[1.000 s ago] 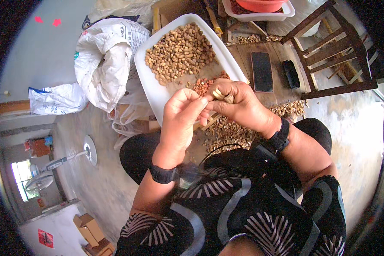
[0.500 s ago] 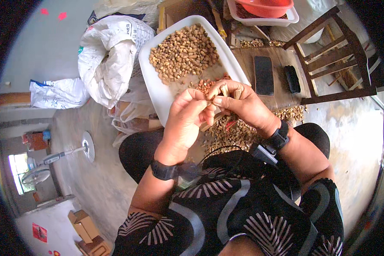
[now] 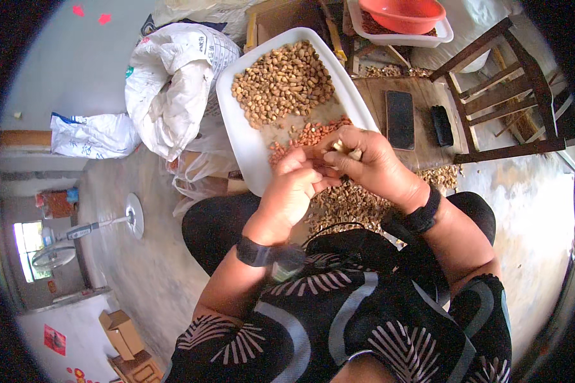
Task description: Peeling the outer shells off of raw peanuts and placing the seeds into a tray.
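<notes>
Over the near edge of the white plastic tray (image 3: pixel 235 137), both my hands are close together. My right hand (image 3: pixel 380 167) is closed, with pale peanut shells (image 3: pixel 345 151) showing between thumb and fingers. Just to its left, my left hand (image 3: pixel 289 195) has its fingers curled and its thumb bent in; what lies in them, if anything, is hidden. Unshelled peanuts (image 3: pixel 284 82) fill the far part of the tray. Reddish shelled peanut kernels (image 3: pixel 313 133) lie at its near end, partly behind my hands.
Broken shells (image 3: pixel 348 207) cover the floor below my hands. To the right are a wooden surface (image 3: pixel 421 150) with a phone (image 3: pixel 400 120) and a black case (image 3: pixel 441 126), and a wooden chair (image 3: pixel 501 96). A white sack (image 3: pixel 166 96) stands left; a red basin (image 3: pixel 406 16) is behind.
My hands have drawn slightly apart from their pinch on a peanut. The right hand has turned, and pale shells now show in its fingers. The view has shifted a little.
</notes>
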The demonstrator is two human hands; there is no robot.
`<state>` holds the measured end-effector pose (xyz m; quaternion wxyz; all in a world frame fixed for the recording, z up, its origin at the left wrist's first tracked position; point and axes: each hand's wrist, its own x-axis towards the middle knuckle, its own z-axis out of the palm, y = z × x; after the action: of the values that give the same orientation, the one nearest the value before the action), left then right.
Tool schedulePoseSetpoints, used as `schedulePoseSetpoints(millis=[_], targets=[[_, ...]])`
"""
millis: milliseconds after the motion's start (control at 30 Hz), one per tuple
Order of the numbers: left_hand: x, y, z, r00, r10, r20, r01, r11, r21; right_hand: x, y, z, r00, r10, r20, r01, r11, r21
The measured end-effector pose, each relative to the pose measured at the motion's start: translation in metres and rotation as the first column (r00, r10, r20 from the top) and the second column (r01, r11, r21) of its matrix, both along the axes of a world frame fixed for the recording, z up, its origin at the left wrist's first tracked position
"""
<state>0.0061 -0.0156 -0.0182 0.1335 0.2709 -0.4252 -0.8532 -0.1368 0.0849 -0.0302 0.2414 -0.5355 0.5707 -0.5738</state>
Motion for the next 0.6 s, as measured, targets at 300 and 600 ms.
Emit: schedulePoseSetpoints(millis=[300,600], targets=[[-0.002,-0.087,-0.03,0.772,-0.107,0.627,0.58,0.523,-0.624,-0.025,0.024,-0.005,0.916,0.34,-0.215,-0.289,0.928,0.236],[-0.072,-0.16,-0.109,0.757,0.222,0.614,0.556,0.275,-0.784,-0.021,0.024,0.008,0.902,0.426,-0.07,-0.371,0.848,0.378]])
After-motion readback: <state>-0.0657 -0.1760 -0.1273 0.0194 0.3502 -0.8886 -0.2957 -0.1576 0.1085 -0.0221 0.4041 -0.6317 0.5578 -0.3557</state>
